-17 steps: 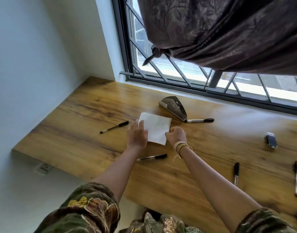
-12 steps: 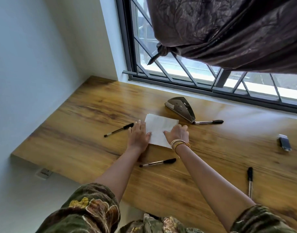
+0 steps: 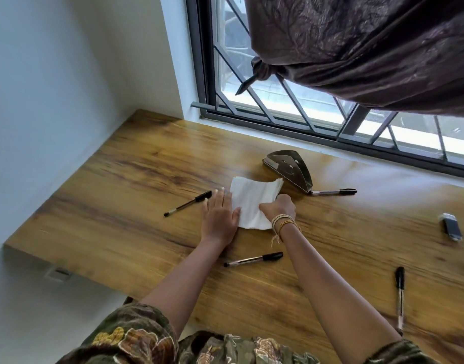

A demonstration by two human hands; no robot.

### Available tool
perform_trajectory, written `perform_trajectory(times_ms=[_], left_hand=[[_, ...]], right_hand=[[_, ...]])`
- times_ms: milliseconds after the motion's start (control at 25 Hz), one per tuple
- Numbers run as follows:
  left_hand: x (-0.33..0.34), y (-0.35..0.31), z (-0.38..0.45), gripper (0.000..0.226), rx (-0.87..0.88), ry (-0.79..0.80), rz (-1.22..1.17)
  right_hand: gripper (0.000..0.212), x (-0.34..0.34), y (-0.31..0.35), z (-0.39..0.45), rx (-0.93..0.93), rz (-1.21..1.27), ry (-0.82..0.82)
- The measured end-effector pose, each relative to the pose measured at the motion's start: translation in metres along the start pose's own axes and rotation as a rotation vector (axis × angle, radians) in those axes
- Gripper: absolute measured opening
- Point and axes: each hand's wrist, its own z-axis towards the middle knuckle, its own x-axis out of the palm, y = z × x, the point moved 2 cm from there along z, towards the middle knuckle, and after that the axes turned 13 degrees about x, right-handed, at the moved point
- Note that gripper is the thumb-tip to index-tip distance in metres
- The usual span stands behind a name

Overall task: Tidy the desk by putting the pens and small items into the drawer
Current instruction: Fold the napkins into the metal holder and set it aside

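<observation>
A stack of white paper napkins (image 3: 249, 203) lies in the middle of the wooden desk (image 3: 120, 195). My left hand (image 3: 219, 219) rests flat on the desk against the stack's left edge, fingers apart. My right hand (image 3: 279, 207) pinches the napkins' right side, and that edge is lifted and curled. Black-capped pens lie around: one (image 3: 187, 203) left of my left hand, one (image 3: 253, 259) near my forearms, one (image 3: 333, 192) by the metal holder, one (image 3: 399, 295) at the right. No drawer is in view.
A metal napkin holder (image 3: 288, 169) stands just behind the napkins. A small dark eraser-like item (image 3: 451, 227) lies at the far right. A barred window (image 3: 278, 101) and a knotted dark curtain (image 3: 356, 48) are behind the desk. A white wall bounds the left.
My right hand has closed on the napkins' right side and raised that edge; before, the stack lay flat under both hands. The view has shifted slightly left.
</observation>
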Motion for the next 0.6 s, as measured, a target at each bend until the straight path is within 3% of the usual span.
perform_trajectory(times_ms=[120,240,480,600], left_hand=[[0.001,0.001,0.0,0.057,-0.007,0.013,-0.015],[-0.002,0.0,-0.002,0.057,0.022,-0.021,-0.04],[-0.001,-0.004,-0.001,0.047,0.16,0.036,-0.032],[-0.002,-0.003,-0.001,0.048,0.154,0.014,-0.038]], right_hand=[[0.017,-0.005,-0.002,0.003,-0.077,0.011,0.041],[0.007,-0.018,0.002,0.009,-0.15,-0.134,0.058],[0.027,-0.033,0.021,0.007,-0.398,-0.355,-0.179],[0.034,-0.011,0.018,-0.01,-0.536,-0.377,-0.158]])
